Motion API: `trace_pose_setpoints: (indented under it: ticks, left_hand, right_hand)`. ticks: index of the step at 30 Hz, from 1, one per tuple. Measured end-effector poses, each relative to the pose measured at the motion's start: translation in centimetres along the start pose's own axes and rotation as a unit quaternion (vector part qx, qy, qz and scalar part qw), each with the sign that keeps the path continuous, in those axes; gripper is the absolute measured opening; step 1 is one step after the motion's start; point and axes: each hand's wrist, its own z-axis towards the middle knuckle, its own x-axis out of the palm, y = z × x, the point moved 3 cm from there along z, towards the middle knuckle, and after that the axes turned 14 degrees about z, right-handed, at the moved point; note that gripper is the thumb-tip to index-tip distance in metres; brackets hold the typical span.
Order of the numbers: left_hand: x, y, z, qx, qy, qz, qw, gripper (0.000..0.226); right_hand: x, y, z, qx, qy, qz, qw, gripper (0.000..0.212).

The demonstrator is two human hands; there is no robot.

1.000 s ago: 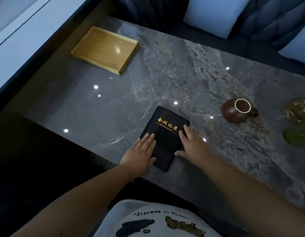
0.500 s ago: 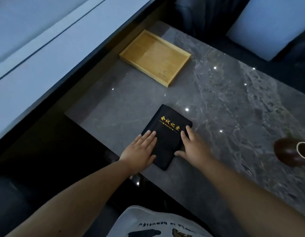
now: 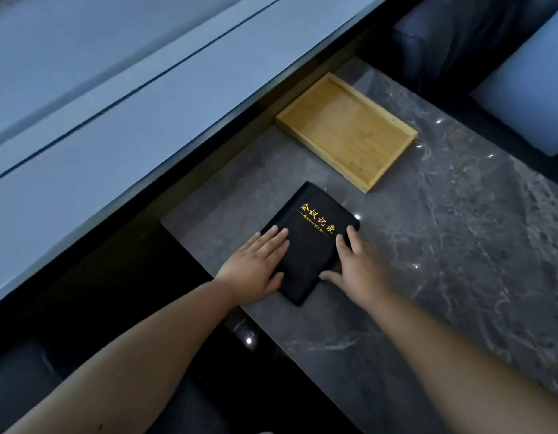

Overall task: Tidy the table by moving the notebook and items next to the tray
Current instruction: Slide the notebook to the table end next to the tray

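Notebook, black with gold lettering, lies flat on the grey marble table, near the wooden tray but not touching it. Left hand and right hand, fingers spread flat, press its 2 side edges.

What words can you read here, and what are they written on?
"会议记录": gold letters on the cover of the black notebook, which lies on the table.
"MINUTES": small gold print just under that line, on the same cover.
The wooden tray shows no writing.
No other text can be seen in this picture.
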Motion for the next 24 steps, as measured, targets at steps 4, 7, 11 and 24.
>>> trace_pose_setpoints:
  ticks: [4, 7, 11, 24]
  left_hand:
    - [-0.1, 2.9, 1.1, -0.001, -0.016, -0.021, 1.000, 0.067]
    - [-0.2, 5.0, 1.9, -0.001, -0.028, -0.031, 0.999, 0.067]
    - [-0.3, 7.6, 2.7, -0.018, -0.034, -0.018, 0.999, 0.065]
    - [-0.4, 13.5, 3.8, -0.090, -0.056, -0.009, 0.994, 0.060]
  right_hand:
    - [0.0, 1.4, 2.5, 0.002, -0.011, -0.008, 1.000, 0.092]
    - [-0.2, 2.6, 4.3, -0.010, -0.022, -0.025, 0.999, 0.093]
    - [-0.6, 4.6, 6.9, -0.018, -0.019, -0.024, 0.999, 0.093]
    - [-0.7, 10.1, 12.2, -0.038, -0.047, -0.019, 0.998, 0.093]
